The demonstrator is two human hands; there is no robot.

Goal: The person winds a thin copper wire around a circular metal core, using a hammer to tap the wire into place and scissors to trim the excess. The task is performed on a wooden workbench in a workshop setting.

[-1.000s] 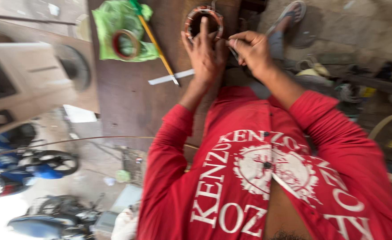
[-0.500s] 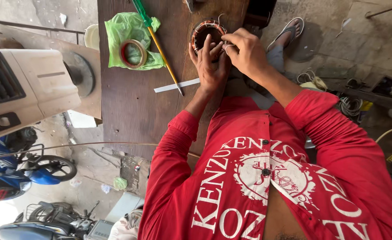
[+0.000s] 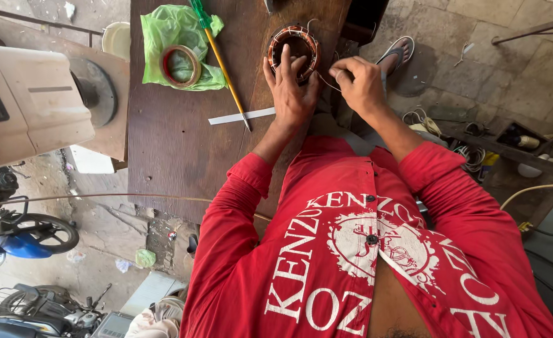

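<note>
With the left hand point(image 3: 291, 89) spread flat on the copper-wound stator point(image 3: 293, 45) at twelve o'clock on the wooden table point(image 3: 170, 144), the right hand point(image 3: 359, 81) pinches a thin wire point(image 3: 324, 80) which, overpulled, might snap or drag a coil loose.

Bright, even daylight, sharp focus, soft shadows; edges perhaps slightly stretched.

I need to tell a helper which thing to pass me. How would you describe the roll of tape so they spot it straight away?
Start at the dark wooden table. On its far side lies a crumpled green plastic bag, and the roll of tape sits on top of it. It is a flat ring with a reddish rim, left of the long yellow-handled tool and apart from the copper-wound coil under the left hand.
</note>
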